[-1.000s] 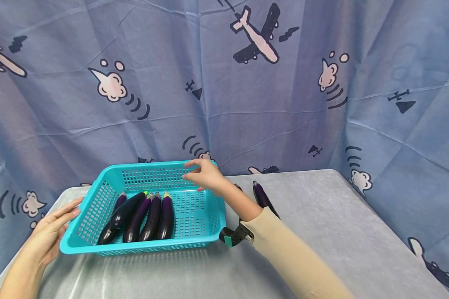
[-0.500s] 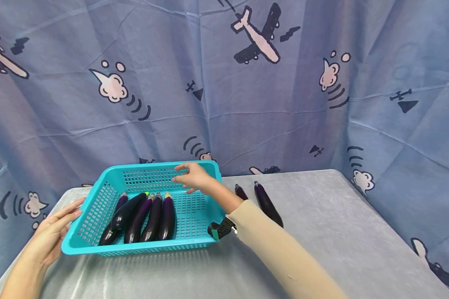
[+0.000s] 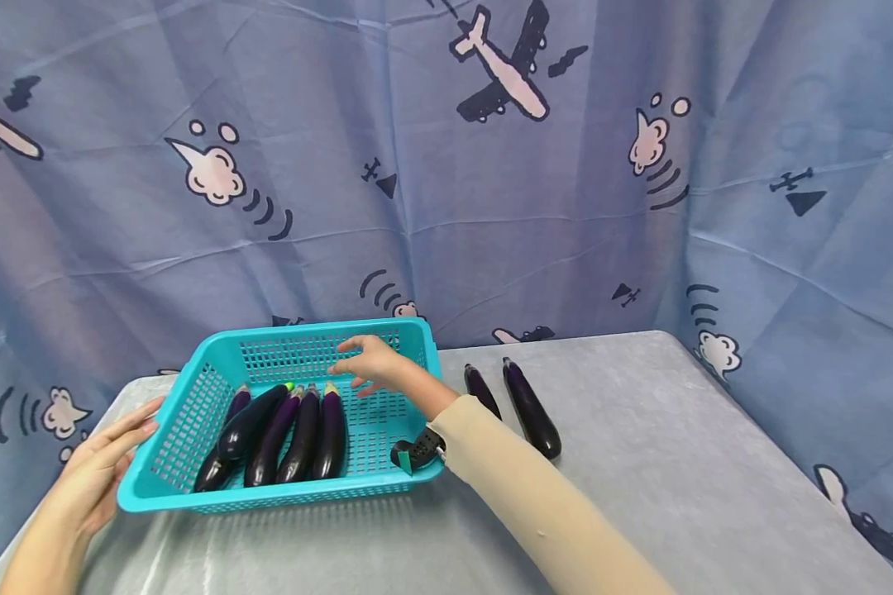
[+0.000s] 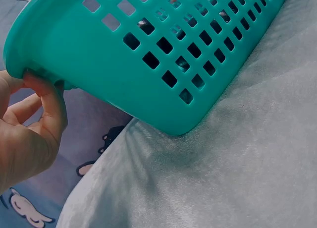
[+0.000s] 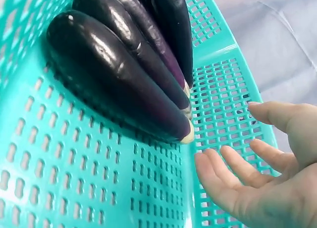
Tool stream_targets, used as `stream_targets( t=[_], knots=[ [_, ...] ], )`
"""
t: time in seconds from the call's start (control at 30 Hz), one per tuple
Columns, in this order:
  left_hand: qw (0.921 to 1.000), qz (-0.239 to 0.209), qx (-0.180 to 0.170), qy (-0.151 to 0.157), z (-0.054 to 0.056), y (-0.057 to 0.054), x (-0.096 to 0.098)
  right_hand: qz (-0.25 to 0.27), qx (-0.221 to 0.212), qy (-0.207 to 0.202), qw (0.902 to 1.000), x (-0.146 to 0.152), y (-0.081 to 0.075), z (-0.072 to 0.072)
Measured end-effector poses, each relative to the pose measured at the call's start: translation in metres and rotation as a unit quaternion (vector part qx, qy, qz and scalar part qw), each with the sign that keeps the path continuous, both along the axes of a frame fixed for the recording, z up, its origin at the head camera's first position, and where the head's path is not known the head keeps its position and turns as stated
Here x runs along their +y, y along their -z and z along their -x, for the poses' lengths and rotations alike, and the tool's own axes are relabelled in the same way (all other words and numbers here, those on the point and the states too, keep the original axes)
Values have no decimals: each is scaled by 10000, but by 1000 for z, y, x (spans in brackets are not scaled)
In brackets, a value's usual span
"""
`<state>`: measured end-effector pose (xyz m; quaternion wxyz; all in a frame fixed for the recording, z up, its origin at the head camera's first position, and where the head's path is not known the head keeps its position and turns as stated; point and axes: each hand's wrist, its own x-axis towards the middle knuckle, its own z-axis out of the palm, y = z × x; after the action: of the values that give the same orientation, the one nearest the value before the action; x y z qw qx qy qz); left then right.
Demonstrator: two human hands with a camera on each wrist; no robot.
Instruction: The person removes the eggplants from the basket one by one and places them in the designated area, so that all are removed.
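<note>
A turquoise plastic basket (image 3: 275,496) with slotted walls holds several dark purple eggplants, bunched together on its left side. My left hand (image 3: 97,475) grips the basket's left end; in the left wrist view its fingers (image 4: 49,101) curl under the rim. Over the right half of the basket hovers my right hand (image 3: 375,366), fingers spread and relaxed, holding nothing. The rightmost eggplant (image 3: 331,438) in the row is nearest to it. In the right wrist view, the fingertips are close to that eggplant's pale stem end (image 5: 188,133).
To the right of the basket, two more eggplants lie on the grey cloth-covered table (image 3: 640,430): one long (image 3: 532,411), the other (image 3: 480,390) partly hidden by my right forearm. A blue curtain (image 3: 446,182) with airplane prints hangs behind and beside the table.
My right hand has moved left and slightly down above the basket, bringing it nearer the eggplants. The table eggplants show more behind the forearm. My left hand has stayed at the rim.
</note>
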<state>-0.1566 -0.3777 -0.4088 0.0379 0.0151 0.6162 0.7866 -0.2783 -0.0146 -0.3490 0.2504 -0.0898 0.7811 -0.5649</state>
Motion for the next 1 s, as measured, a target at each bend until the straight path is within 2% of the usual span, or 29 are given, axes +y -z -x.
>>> stream_targets(
  t=[0.17, 0.37, 0.53, 0.7, 0.87, 1.0],
  knots=[
    [10000, -48, -50, 4, -1, 0, -1, -167, -335, -58, 9993, -5, 4, 4],
    [10000, -76, -55, 3, -2, -2, 0, -370, -494, -274, 9977, -6, 9, 8],
    [9999, -115, 0, -5, -2, -2, 3, -568, -696, -504, 9947, -10, 12, 7],
    [9999, -98, -5, -69, -2, -2, 4, -708, -973, -477, 9916, -16, 16, 4],
    [9999, -91, -46, -121, -2, -3, 4, -740, -972, -419, 9916, -19, 22, 1],
    [9998, -66, -76, -147, -3, -3, 4, -683, -1005, -529, 9912, -20, 25, 0]
  ],
)
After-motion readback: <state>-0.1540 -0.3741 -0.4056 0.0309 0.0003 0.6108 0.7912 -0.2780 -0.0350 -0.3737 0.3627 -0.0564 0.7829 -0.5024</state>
